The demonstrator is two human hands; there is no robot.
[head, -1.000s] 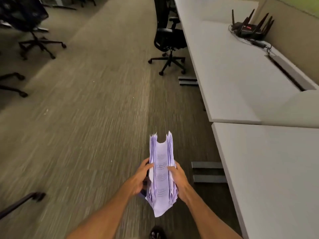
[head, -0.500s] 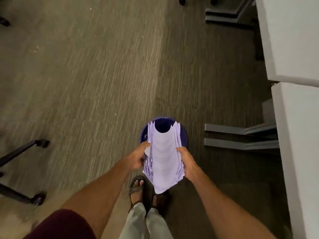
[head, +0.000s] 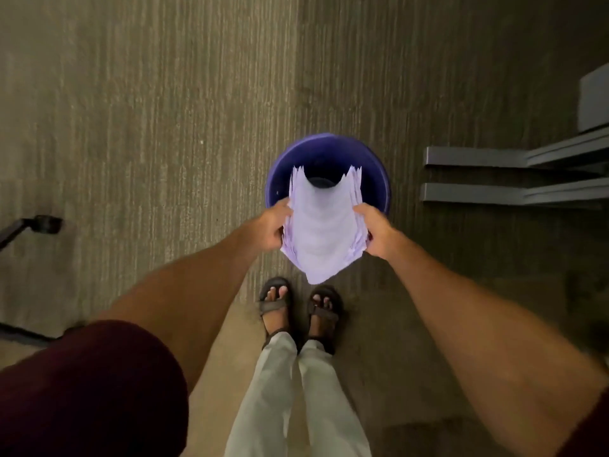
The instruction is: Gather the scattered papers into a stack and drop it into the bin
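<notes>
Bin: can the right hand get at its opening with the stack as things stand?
Probably yes. The right hand and left hand hold the stack over the near rim of the bin; its open mouth shows beyond, with nothing across it.

paper stack (head: pixel 324 232) carried from beside desk to over bin (head: pixel 283 166) (both hands gripping)

We read no text, number or brand anywhere. The top sheet of the paper stack (head: pixel 324 232) is too blurred for any print to be made out, and the bin (head: pixel 375 181) bears no lettering we can read.
</notes>
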